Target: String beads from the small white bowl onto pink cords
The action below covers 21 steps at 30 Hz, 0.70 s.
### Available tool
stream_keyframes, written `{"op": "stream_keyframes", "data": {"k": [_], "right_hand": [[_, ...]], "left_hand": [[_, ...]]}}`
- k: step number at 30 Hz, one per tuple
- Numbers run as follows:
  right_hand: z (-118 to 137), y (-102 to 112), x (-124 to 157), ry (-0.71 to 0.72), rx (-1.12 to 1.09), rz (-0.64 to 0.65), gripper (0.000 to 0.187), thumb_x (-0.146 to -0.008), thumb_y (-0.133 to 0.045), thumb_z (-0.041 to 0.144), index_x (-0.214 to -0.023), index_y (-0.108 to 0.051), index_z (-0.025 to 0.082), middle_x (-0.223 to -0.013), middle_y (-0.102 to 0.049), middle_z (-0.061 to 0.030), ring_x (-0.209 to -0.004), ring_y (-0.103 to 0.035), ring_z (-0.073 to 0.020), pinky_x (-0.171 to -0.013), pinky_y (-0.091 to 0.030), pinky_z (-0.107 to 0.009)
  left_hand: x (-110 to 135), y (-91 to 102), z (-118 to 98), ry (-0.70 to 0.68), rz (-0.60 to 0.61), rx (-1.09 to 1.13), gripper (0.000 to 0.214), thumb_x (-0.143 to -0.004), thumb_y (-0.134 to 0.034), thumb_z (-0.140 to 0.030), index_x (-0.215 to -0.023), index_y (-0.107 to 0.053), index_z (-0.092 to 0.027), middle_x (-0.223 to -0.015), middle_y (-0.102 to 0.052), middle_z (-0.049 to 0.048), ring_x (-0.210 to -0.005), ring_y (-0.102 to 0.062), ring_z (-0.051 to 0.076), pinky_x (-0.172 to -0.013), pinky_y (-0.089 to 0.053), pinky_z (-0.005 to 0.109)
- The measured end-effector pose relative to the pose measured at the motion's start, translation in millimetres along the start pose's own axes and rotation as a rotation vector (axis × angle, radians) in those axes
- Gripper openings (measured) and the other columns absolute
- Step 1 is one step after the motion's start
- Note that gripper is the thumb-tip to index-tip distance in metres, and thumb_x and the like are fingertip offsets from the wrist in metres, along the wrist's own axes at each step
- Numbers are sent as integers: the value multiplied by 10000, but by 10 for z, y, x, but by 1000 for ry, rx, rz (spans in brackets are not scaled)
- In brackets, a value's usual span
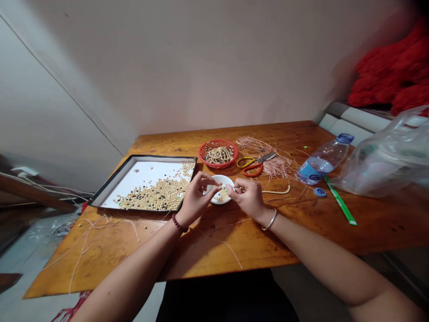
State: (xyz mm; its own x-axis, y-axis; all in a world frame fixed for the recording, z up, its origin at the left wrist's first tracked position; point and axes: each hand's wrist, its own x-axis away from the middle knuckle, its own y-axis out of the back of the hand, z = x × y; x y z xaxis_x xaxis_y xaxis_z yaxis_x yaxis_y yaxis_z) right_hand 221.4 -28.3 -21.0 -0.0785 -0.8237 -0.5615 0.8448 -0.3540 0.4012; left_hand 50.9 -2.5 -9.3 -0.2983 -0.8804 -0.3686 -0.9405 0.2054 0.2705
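Beads (221, 195) in white dish (228, 180) — L hand (195, 197), R hand (247, 197) both narrow pinch, held item unclear — keep fingertips low, steady.

Materials: tabletop (228, 241) — varnished wood, glossy; dish (225, 180) — smooth white ceramic; bottle (326, 156) — clear plastic; basket (233, 154) — red plastic, slightly glossy.

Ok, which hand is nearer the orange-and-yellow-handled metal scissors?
Right hand: just in front of the orange-and-yellow-handled metal scissors, not touching them. Left hand is farther, on the far side of the small round white dish.
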Motion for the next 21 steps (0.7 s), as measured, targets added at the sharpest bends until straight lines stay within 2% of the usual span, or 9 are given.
{"op": "stream_keyframes", "data": {"k": [8,15,21], "right_hand": [[-13,-10,8,6,-6,6,435,-814,-574,375,-510,-320,195,-483,-294,54,-470,-273,-77,-481,-222,-242],[-21,-14,18,29,27,18,431,-814,-578,358,-504,-328,192,-484,-301,54,-470,-281,-77,-493,-227,-246],[-45,-1,-11,24,73,132,384,-850,-530,367,-532,-413,186,-489,-360,40,-474,-329,-88,-495,-232,-246]], "left_hand": [[0,3,-26,-7,-8,-32,303,-789,-694,-328,-889,-436,-204,-857,-706,50,-775,-656,155,-571,-390,235],[4,-4,-25,-28,4,-54,294,-787,-694,-338,-881,-452,-200,-851,-703,44,-772,-650,151,-584,-388,239],[10,16,-30,-118,-12,-232,222,-806,-670,-346,-865,-522,-192,-823,-676,32,-665,-594,118,-563,-396,233]]}}
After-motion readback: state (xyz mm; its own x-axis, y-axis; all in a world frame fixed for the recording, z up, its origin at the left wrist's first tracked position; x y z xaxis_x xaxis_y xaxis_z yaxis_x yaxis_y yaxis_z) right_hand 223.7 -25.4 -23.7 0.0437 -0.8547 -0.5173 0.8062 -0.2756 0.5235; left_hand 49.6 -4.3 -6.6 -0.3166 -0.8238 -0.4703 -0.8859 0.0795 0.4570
